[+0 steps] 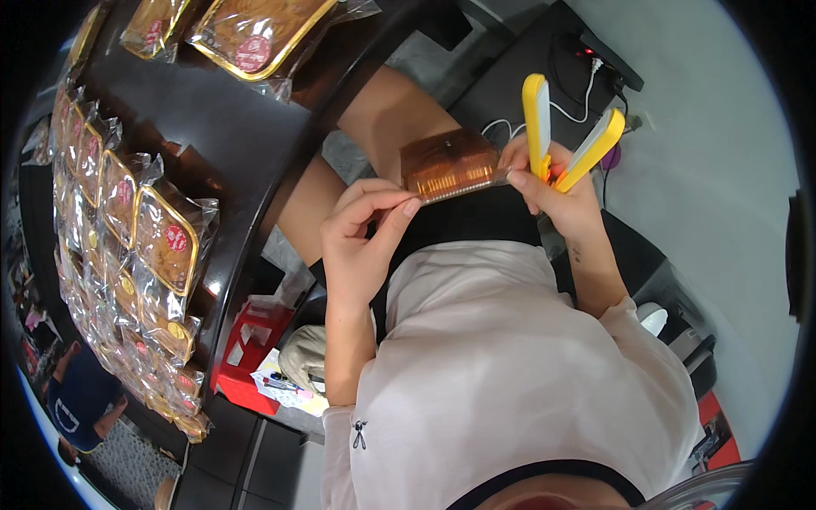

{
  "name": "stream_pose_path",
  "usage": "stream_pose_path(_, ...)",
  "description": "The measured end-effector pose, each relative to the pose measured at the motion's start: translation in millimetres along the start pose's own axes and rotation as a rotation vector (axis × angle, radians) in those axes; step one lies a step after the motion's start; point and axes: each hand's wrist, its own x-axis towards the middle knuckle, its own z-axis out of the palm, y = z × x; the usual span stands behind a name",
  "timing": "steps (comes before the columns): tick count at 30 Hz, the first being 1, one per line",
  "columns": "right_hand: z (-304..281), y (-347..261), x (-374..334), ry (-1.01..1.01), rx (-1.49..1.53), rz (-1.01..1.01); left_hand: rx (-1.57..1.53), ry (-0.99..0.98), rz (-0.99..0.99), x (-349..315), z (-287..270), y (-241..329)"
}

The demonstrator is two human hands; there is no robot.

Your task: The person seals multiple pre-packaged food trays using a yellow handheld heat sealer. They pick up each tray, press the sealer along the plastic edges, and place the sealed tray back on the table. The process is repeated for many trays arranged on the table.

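The biggest thing I have before me is the wearer's pale shirt [518, 365], near and central, and next the dark table [229, 136] that curves along the left side. On it I see clear-wrapped golden cakes [164, 242] in gold-rimmed trays, crowded in rows at the left, with more at the far edge. A red basket [231, 374] sits below the table, left of the wearer. The left hand [359, 238] is raised just right of the table; the right hand [563, 194] is opposite, on the right. In the right hand I see a yellow-and-white hinged tool [536, 119], its two arms spread in a V toward the far side and its hinge between thumb and fingers. The clear-wrapped brown packet [450, 161] is held up between the hands, above the lap, its body beyond the fingertips on the far side. I read the left thumb and forefinger as closed in a pinch on its near-left corner. The right thumb and fingers are nearly closed around its right end, gripping the tool as well.
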Motion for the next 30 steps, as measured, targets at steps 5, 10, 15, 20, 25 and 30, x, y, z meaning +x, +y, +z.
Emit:
stream_pose_path(5,0.7,12.3,-15.7,0.009,-0.003,0.154,-0.025,0.024,-0.080,-14.7,6.2,-16.7)
stream_pose_path(10,10.7,-0.9,-16.9,0.038,0.049,0.134,0.067,0.151,-0.003,-18.7,13.8,0.4)
stream_pose_path(15,13.7,0.2,-14.0,0.050,0.052,0.149,-0.218,0.175,-0.196,-20.6,20.3,2.6)
stream_pose_path(20,12.6,5.6,-21.6,0.033,0.009,0.125,-0.139,0.215,-0.294,-31.3,24.1,10.2)
stream_pose_path(25,13.3,5.7,-39.7,0.043,-0.022,0.269,-0.243,0.222,-0.392,-49.0,31.2,5.7)
stream_pose_path(30,12.3,14.5,-51.5,0.017,-0.019,0.289,-0.243,0.220,-0.355,-54.8,33.7,-3.9)
